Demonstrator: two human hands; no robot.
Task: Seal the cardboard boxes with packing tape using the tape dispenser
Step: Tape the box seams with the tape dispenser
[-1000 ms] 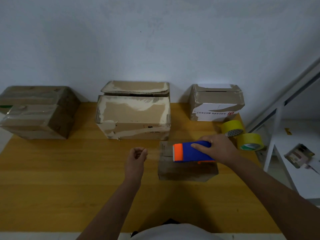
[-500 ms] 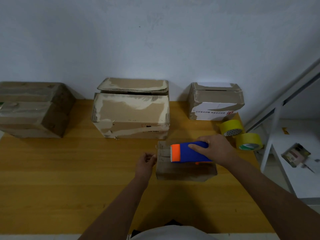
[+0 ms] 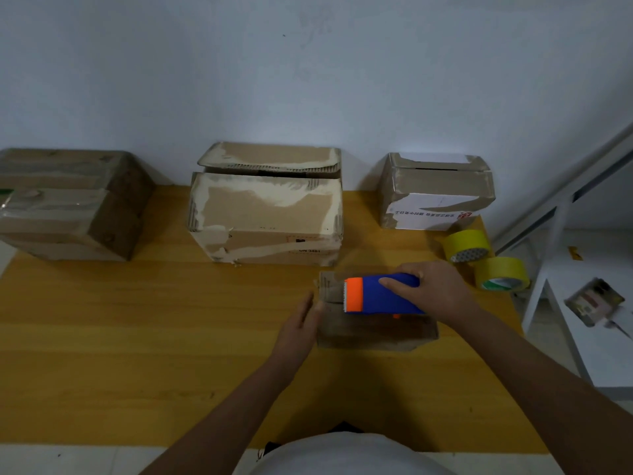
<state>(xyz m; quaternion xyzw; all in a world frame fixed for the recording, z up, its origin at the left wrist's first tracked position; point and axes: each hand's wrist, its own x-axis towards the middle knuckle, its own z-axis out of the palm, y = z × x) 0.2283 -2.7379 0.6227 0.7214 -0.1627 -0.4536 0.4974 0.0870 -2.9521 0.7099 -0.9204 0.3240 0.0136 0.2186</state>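
small box: squat brown cardboard, worn and creased, lying on the bench in front of the person, near its right half.
tape dispenser: smooth blue plastic body with an orange front band and a toothed blade edge, resting on top of the small box.
right hand: grip clenched round the tape dispenser, fingers curled over its blue top.
left hand: released, fingers straight, flat against the left end of the small box.
bench: yellow wood-grain top.
back row: three larger cardboard boxes by the wall, the middle box scuffed with torn pale patches.
tape rolls: two glossy yellow rings at the right edge.
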